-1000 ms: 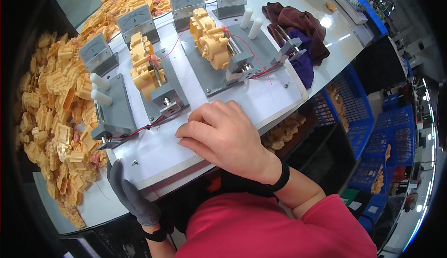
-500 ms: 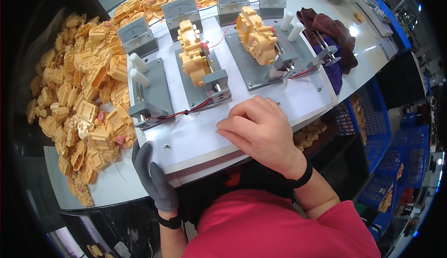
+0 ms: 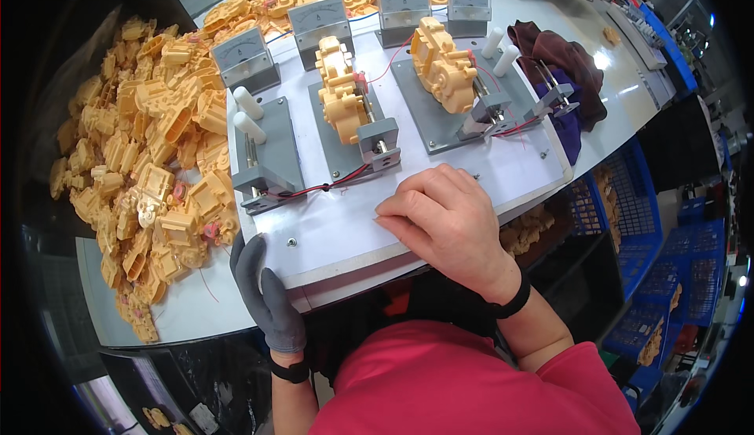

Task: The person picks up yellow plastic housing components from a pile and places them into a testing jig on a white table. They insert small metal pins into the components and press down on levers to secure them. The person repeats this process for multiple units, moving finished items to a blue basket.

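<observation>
The white board (image 3: 440, 176) lies on the table (image 3: 188, 309) before us; our gloved left hand (image 3: 263, 293) grips its near-left corner, and our bare right hand (image 3: 444, 219) rests flat, fingers loosely curled, holding nothing.

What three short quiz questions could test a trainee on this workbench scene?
1. True or false: the left hand wears a dark glove.
2. How many grey fixtures hold a yellow part?
3. Where does the right hand rest: A) on the white board, B) on the pile of yellow parts?

Key: 1 true. 2 two, the middle fixture and the right fixture; the left fixture has none. 3 A.
</observation>
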The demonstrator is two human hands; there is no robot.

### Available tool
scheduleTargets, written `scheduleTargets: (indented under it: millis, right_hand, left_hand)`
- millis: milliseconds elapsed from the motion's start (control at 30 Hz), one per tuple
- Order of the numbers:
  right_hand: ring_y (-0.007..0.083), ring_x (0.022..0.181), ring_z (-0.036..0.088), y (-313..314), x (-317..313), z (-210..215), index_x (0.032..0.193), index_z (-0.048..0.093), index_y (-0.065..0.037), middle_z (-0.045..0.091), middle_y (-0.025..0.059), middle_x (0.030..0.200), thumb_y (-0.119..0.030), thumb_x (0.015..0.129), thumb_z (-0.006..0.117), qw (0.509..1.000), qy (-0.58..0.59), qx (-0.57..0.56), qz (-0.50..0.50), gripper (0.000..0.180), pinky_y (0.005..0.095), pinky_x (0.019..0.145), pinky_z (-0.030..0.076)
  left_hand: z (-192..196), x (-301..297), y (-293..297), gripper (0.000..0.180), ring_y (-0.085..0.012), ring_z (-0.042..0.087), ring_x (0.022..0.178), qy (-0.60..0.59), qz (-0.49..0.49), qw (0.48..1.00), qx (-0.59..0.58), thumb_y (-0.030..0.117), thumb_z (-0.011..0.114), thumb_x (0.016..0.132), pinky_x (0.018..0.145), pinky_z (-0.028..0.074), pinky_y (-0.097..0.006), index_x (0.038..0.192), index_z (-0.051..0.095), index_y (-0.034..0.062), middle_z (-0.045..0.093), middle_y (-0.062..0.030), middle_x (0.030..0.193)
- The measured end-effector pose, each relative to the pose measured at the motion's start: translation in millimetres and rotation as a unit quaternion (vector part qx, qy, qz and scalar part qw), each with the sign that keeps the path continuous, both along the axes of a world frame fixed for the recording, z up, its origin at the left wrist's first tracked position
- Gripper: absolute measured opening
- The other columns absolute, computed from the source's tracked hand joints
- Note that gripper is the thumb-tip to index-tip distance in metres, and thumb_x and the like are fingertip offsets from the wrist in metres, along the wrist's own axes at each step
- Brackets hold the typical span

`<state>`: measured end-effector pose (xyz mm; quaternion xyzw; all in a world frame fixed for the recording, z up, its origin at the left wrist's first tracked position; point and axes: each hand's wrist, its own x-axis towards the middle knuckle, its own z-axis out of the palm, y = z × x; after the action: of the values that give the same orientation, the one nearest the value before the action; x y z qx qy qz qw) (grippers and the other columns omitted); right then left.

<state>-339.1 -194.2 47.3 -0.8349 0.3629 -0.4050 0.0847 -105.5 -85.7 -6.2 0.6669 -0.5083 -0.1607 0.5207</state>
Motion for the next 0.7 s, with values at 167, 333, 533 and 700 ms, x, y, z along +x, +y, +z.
scheduleTargets:
  millis: [167, 333, 533, 700]
  right_hand:
    - [0.0206, 0.076, 0.059, -0.4, 0.0, 2.3, 0.084, 0.07, -0.014, 0.06, -0.0006, 0.085, -0.012, 0.071, 0.083, 1.0, 0.0, 0.004, -0.002, 0.018, 0.0343, 0.068, 0.045]
    - [0.0215, 0.076, 0.058, 1.2, 1.0, 3.2, 0.085, 0.07, -0.013, 0.06, 0.0005, 0.084, -0.013, 0.072, 0.083, 1.0, -0.003, 0.01, -0.001, 0.018, 0.0352, 0.068, 0.045]
    - [0.0237, 0.077, 0.058, 1.6, 1.1, 4.7, 0.086, 0.069, -0.011, 0.059, 0.0026, 0.083, -0.013, 0.077, 0.08, 1.0, 0.001, 0.027, -0.008, 0.014, 0.0361, 0.07, 0.045]
    - [0.0251, 0.078, 0.057, 3.0, 3.0, 7.2, 0.085, 0.068, -0.009, 0.059, 0.0038, 0.082, -0.014, 0.081, 0.076, 0.999, 0.007, 0.042, -0.015, 0.01, 0.0369, 0.071, 0.043]
  left_hand:
    - [0.1, -0.1, -1.4, 0.045, -0.0339, 0.04, 0.139, -0.002, -0.002, 1.0, 0.0, 0.025, 0.043, 0.098, 0.116, 0.027, -0.044, 0.13, 0.055, -0.0034, 0.047, -0.0227, 0.142]
    - [-0.4, 0.9, 0.3, 0.044, -0.0338, 0.04, 0.138, -0.003, 0.0, 1.0, 0.001, 0.024, 0.044, 0.097, 0.115, 0.027, -0.043, 0.131, 0.055, -0.0034, 0.047, -0.0227, 0.142]
    - [0.5, 0.6, -0.2, 0.044, -0.0335, 0.041, 0.138, -0.002, -0.003, 1.0, 0.002, 0.024, 0.044, 0.097, 0.115, 0.028, -0.043, 0.13, 0.055, -0.0035, 0.047, -0.0223, 0.141]
    - [-2.0, 1.1, 0.3, 0.047, -0.0292, 0.042, 0.136, -0.017, -0.002, 1.0, -0.004, 0.029, 0.041, 0.101, 0.116, 0.027, -0.041, 0.132, 0.054, -0.0046, 0.052, -0.0171, 0.138]
